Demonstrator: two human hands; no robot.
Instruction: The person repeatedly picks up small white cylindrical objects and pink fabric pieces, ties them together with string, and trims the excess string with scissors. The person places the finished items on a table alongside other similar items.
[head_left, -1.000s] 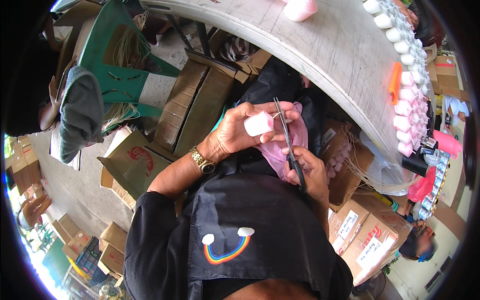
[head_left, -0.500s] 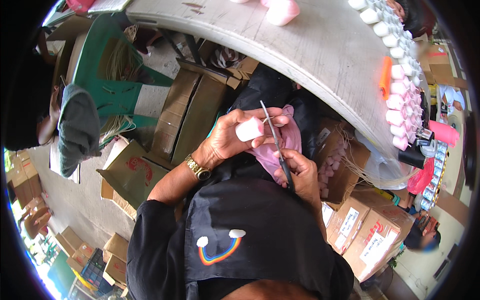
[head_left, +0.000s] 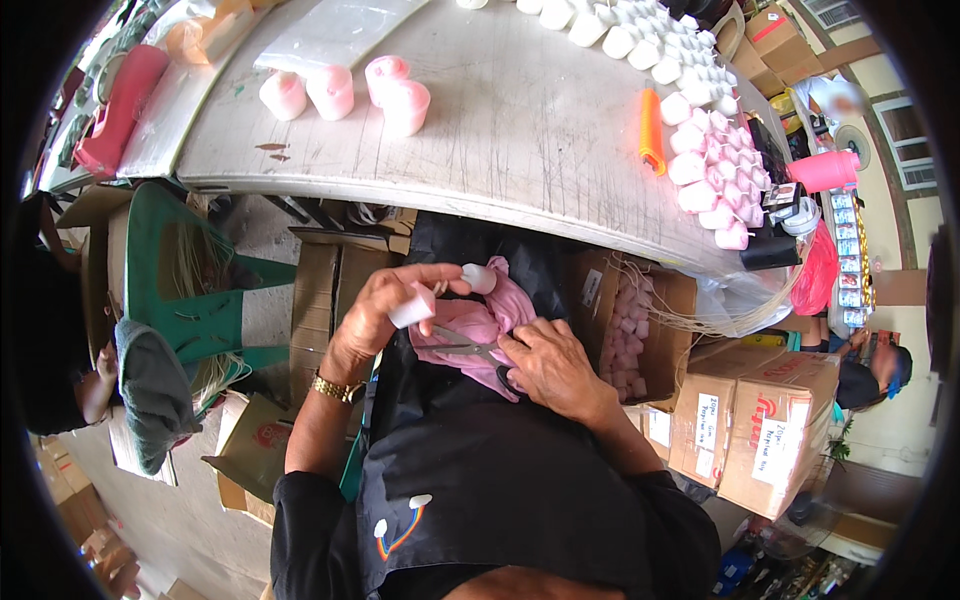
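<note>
My left hand (head_left: 375, 310) holds a small pale pink candle (head_left: 411, 306) against its palm and fingers. A second whitish candle (head_left: 478, 278) is at the tips of its stretched fingers; whether they grip it or only touch it I cannot tell. A crumpled pink cloth (head_left: 512, 298) lies over my lap beneath both hands. My right hand (head_left: 552, 368) is closed around the handles of a pair of scissors (head_left: 462, 349), held low over the cloth with the blades pointing left. Part of the handles is hidden under the fingers.
Ahead stands a pale table (head_left: 480, 150) with several pink candles (head_left: 331, 92), rows of white and pink candles (head_left: 712, 165) and an orange cutter (head_left: 651, 130). Right of my lap, an open carton (head_left: 660, 345) holds pink pieces. A green chair (head_left: 185, 290) stands left.
The scissors have gone from upright near the candle to low over the cloth. My left hand has moved left with its candle, and a second candle shows at its fingertips. The view has shifted toward the table.
</note>
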